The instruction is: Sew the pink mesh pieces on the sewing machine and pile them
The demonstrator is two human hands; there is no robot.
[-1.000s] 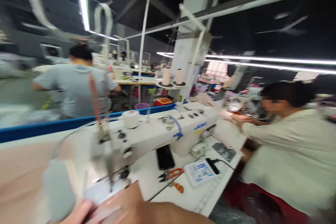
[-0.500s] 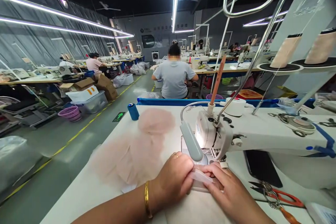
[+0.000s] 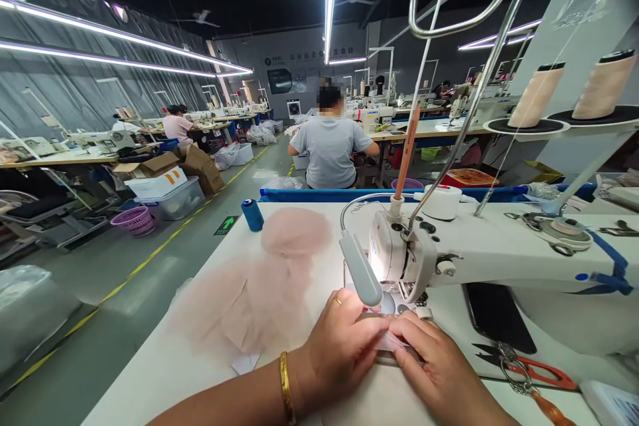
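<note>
Between my two hands is a piece of thin pale fabric (image 3: 392, 342), just in front of the needle area of the white sewing machine (image 3: 464, 259). My left hand (image 3: 344, 339), with a ring and a gold bangle, pinches the fabric's left part between thumb and curled fingers. My right hand (image 3: 432, 353) grips the right part, its thumb and fingertips close to my left thumb. Most of the fabric is hidden by my fingers. The grey lamp head (image 3: 362, 269) hangs just above my left hand. Sheer pinkish fabric pieces (image 3: 249, 299) lie on the table to the left.
A blue thread spool (image 3: 252, 215) stands at the table's far left corner. Right of my hands lie a black phone (image 3: 499, 316) and orange-handled thread snips (image 3: 542, 373) with a key ring. Thread cones (image 3: 539, 96) stand behind the machine. A co-worker (image 3: 329, 146) sits ahead.
My left hand has shifted right, bringing its thumb close to my right fingertips. Less of the pale fabric shows between them. The view has moved slightly.
</note>
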